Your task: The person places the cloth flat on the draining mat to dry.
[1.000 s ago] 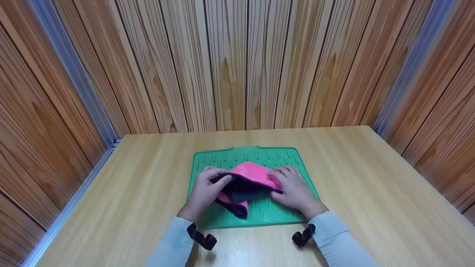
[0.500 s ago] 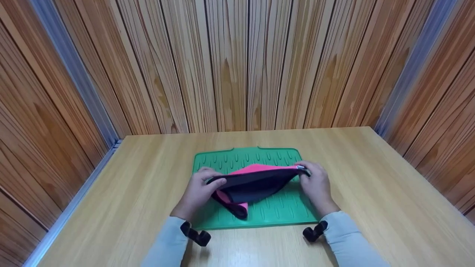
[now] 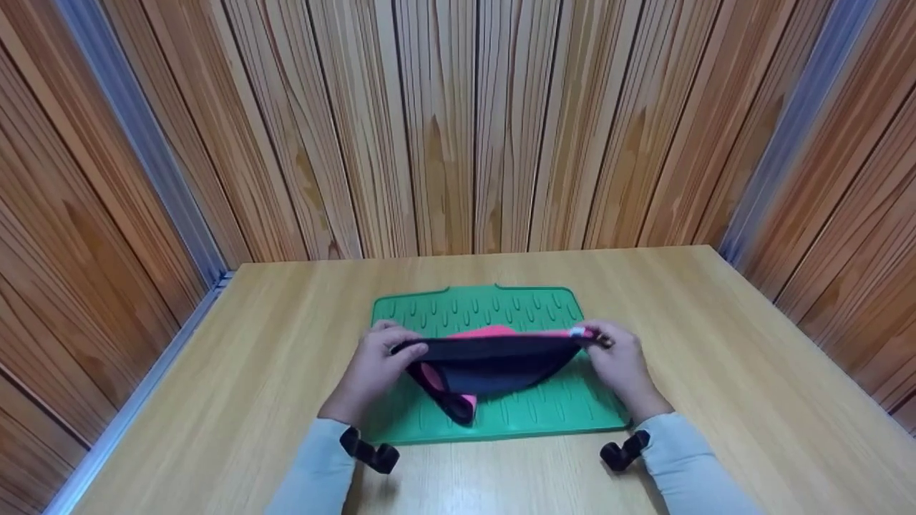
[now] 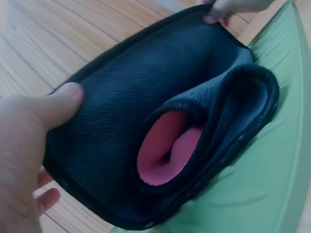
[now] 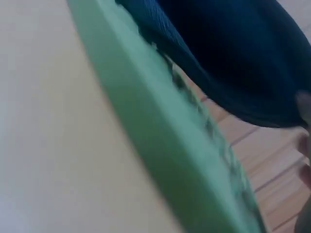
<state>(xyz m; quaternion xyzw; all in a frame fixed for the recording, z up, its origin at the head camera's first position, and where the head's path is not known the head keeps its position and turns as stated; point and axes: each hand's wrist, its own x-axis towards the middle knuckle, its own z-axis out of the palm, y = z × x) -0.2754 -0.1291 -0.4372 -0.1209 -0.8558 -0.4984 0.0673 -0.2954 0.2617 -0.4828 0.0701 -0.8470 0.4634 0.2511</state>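
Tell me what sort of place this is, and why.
Probably a small booth for recorded tabletop work: wood-look walls stand on three sides of a wood-grain table, a green mat lies on it, and two black wrist-worn devices are in view.

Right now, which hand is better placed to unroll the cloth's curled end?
Probably the left hand: the curled end sits closer to it than to the right hand. Both pinch the cloth along its top edge, so the left would likely need to let go first.
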